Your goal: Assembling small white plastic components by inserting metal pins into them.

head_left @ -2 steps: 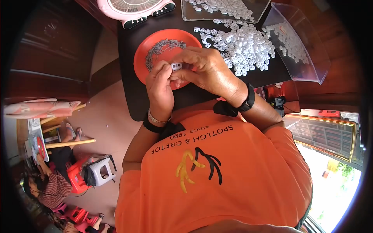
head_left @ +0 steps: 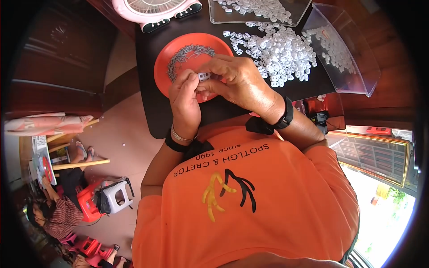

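Over the near edge of a red plate (head_left: 161,64), my two hands meet at a small white plastic piece (head_left: 204,76) with two dark holes in its face. My left hand (head_left: 184,102) pinches it from one side between thumb and fingers. From the other side my right hand (head_left: 243,80) grips it too, thumb below and index finger above. Whether a nail is also between the fingers is hidden. Thin grey nails (head_left: 190,52) lie in a curved heap on the plate. To the right, a pile of similar white pieces (head_left: 286,56) spreads over the black table (head_left: 154,111).
A clear plastic bin (head_left: 353,53) with more white pieces leans at the right. Behind the pile stands a clear tray (head_left: 219,18), also holding pieces. A pink fan (head_left: 152,15) stands at the far left. Another person (head_left: 67,214) sits at the left, near red and white stools (head_left: 118,198).
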Motion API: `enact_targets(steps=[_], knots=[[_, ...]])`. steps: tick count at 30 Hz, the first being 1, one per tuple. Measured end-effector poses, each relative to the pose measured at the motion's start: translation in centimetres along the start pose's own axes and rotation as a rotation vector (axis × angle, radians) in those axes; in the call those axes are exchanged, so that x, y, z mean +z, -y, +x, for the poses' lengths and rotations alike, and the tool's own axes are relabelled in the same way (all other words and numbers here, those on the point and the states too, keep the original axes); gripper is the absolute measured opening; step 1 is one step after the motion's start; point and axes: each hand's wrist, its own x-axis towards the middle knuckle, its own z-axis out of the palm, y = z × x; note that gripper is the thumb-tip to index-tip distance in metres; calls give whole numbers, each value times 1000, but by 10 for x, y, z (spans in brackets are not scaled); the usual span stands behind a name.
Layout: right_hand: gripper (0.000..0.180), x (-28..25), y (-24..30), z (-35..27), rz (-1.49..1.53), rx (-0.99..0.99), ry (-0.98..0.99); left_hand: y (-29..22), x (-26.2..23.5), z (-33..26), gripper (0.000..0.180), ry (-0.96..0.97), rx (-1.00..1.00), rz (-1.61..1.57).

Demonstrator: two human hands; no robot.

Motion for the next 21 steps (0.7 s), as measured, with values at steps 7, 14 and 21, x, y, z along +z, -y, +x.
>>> enact_targets(steps=[7, 14, 21], knots=[[19, -6, 4, -3, -169, -90, 0, -7, 11, 0, 27, -15, -35, 39], [18, -18, 2, 2, -237, -208, 13, -12, 23, 2, 30, -48, 25, 139], [21, -47, 11, -1, -268, -254, -5, -16, 29, 8, 27, 68, 26, 131]])
